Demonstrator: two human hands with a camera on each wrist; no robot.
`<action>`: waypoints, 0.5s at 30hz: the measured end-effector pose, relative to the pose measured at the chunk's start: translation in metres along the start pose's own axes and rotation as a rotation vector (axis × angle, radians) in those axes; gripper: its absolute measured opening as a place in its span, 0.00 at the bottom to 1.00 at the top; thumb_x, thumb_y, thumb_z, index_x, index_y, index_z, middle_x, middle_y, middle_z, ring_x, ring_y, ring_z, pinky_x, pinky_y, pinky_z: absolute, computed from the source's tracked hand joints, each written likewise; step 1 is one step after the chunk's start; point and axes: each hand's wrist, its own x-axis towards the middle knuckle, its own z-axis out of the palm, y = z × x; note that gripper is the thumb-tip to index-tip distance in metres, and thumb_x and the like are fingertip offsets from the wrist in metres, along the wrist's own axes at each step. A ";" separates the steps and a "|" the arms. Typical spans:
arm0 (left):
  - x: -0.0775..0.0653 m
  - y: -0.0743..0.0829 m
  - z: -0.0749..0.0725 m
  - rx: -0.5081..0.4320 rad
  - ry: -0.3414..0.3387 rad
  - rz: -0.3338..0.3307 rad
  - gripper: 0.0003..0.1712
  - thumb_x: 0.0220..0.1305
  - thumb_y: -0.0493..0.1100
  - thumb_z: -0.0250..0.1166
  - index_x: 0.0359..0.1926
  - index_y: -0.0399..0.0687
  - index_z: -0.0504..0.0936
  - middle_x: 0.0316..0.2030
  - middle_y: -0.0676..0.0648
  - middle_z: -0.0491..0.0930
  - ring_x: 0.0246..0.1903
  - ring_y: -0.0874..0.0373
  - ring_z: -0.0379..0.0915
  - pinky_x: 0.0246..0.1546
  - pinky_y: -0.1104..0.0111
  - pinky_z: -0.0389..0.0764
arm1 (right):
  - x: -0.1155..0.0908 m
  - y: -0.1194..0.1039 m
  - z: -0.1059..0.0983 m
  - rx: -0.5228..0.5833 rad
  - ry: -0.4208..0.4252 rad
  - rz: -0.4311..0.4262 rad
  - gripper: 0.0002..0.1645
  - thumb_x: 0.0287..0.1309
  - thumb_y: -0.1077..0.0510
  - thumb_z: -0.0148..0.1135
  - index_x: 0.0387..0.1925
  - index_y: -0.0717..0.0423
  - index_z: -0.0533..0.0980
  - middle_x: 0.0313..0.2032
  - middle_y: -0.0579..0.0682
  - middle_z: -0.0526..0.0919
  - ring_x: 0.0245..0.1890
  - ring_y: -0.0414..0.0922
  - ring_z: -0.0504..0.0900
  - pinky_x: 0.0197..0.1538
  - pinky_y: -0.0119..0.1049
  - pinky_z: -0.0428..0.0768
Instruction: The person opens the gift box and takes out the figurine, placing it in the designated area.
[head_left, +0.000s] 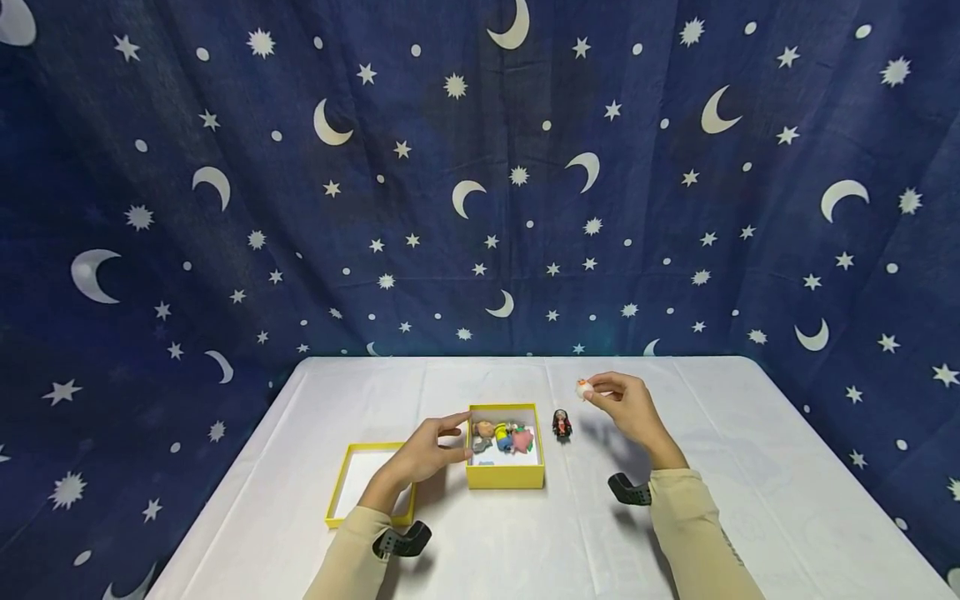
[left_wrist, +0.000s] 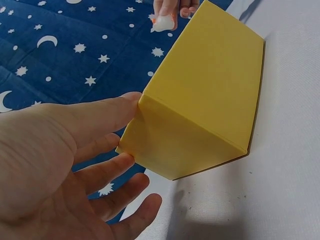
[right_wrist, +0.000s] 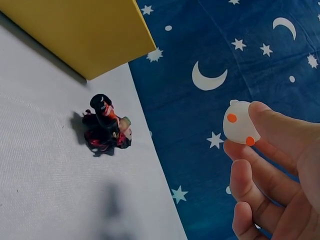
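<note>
My right hand (head_left: 626,406) pinches a small rounded white figurine (right_wrist: 237,122) with orange spots between thumb and fingers, above the table's far right part. Below and left of it, a dark figurine (head_left: 562,425) with black and red parts stands on the table. At the yellow box (head_left: 506,477), my left hand (head_left: 427,450) rests its thumb and fingertips on the left edge, the other fingers spread loosely. Several figurines lie inside this box, among them a pink star-shaped one (head_left: 521,440), a yellow-and-blue one (head_left: 502,437) and a grey one (head_left: 482,445).
A shallow yellow lid (head_left: 352,492) with a white inside lies left of the box, partly behind my left forearm. A white cloth (head_left: 600,542) covers the table. Behind hangs a dark blue curtain (head_left: 450,333) with moons and stars.
</note>
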 end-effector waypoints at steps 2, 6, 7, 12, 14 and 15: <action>0.000 0.000 -0.001 0.003 0.005 0.009 0.37 0.65 0.39 0.69 0.74 0.42 0.68 0.73 0.41 0.68 0.69 0.38 0.67 0.68 0.42 0.70 | 0.000 0.001 0.000 0.009 0.000 -0.004 0.17 0.62 0.62 0.69 0.49 0.69 0.81 0.42 0.67 0.88 0.28 0.35 0.82 0.32 0.26 0.79; 0.001 0.000 -0.001 0.007 0.012 0.023 0.37 0.65 0.39 0.70 0.73 0.42 0.68 0.73 0.41 0.68 0.69 0.38 0.68 0.69 0.40 0.67 | 0.001 0.002 0.000 0.028 0.002 -0.011 0.17 0.61 0.62 0.69 0.48 0.71 0.81 0.42 0.68 0.88 0.28 0.38 0.83 0.32 0.26 0.78; 0.001 0.000 -0.002 0.005 0.012 0.020 0.37 0.65 0.39 0.70 0.73 0.42 0.68 0.73 0.41 0.68 0.69 0.38 0.68 0.69 0.39 0.66 | 0.001 0.002 0.000 0.028 0.000 -0.013 0.18 0.61 0.62 0.69 0.49 0.71 0.81 0.42 0.68 0.87 0.28 0.38 0.82 0.32 0.26 0.78; 0.001 0.000 -0.001 0.005 0.012 0.000 0.38 0.65 0.40 0.70 0.73 0.43 0.68 0.73 0.42 0.68 0.69 0.38 0.68 0.70 0.40 0.66 | 0.000 0.006 0.000 0.013 -0.009 -0.012 0.18 0.62 0.62 0.69 0.49 0.72 0.80 0.42 0.68 0.87 0.27 0.37 0.81 0.32 0.26 0.77; 0.001 0.000 0.000 0.001 0.009 -0.009 0.38 0.65 0.40 0.70 0.74 0.44 0.68 0.73 0.42 0.68 0.69 0.38 0.67 0.69 0.41 0.67 | -0.001 0.008 0.001 0.010 -0.009 -0.007 0.18 0.62 0.62 0.69 0.49 0.72 0.80 0.42 0.68 0.87 0.28 0.37 0.81 0.32 0.26 0.77; 0.000 0.000 0.000 -0.001 0.007 -0.009 0.37 0.65 0.40 0.69 0.74 0.44 0.68 0.73 0.42 0.68 0.69 0.38 0.67 0.69 0.41 0.68 | -0.001 0.008 0.000 0.010 -0.007 0.000 0.18 0.62 0.62 0.69 0.49 0.71 0.80 0.42 0.68 0.87 0.28 0.37 0.80 0.33 0.26 0.77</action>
